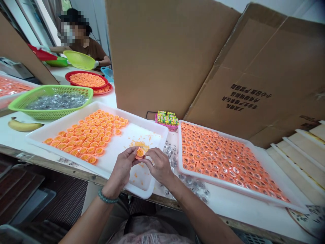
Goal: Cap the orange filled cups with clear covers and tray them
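Between the fingertips of my left hand is a small round orange cup with yellow pieces inside. My right hand meets it from the other side, thumb and fingers closed together close to the cup's edge; whether something tiny is pinched there I cannot make out. Both hands are above the right part of a white tray. Loose yellow bits lie on the tray floor just beyond my fingers. Rows of similar orange cups fill the tray's left part.
At right, another white tray holds many orange cups with clear covers. Small clear pieces lie between the trays. A green basket of clear covers, a banana and a pink basket stand around. Cardboard rises behind; a co-worker sits beyond.
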Available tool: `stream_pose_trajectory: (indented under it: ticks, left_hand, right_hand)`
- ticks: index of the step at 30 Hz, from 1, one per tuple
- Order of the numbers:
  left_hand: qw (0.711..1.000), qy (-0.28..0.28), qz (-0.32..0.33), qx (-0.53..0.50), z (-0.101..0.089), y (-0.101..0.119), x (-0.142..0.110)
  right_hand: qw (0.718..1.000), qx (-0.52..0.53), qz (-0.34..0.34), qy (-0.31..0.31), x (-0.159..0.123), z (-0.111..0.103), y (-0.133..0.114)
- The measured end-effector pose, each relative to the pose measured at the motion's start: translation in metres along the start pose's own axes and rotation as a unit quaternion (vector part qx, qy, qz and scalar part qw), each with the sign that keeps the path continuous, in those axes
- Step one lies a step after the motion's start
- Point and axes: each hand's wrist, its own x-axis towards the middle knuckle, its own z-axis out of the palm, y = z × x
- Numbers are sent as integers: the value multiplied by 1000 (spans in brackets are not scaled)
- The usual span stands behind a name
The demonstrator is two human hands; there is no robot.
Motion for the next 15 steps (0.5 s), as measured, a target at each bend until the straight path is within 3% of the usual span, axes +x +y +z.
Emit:
stream_pose_trajectory:
  ticks: [6, 15]
  left_hand:
    - [1000, 5, 10, 12, 0, 0, -2]
    - [996, -36, -70, -33, -3, 1, 2]
  right_hand:
    - [999, -22, -20, -26, 3, 1, 0]
    - [999, 25, 3, 46, 1, 5, 2]
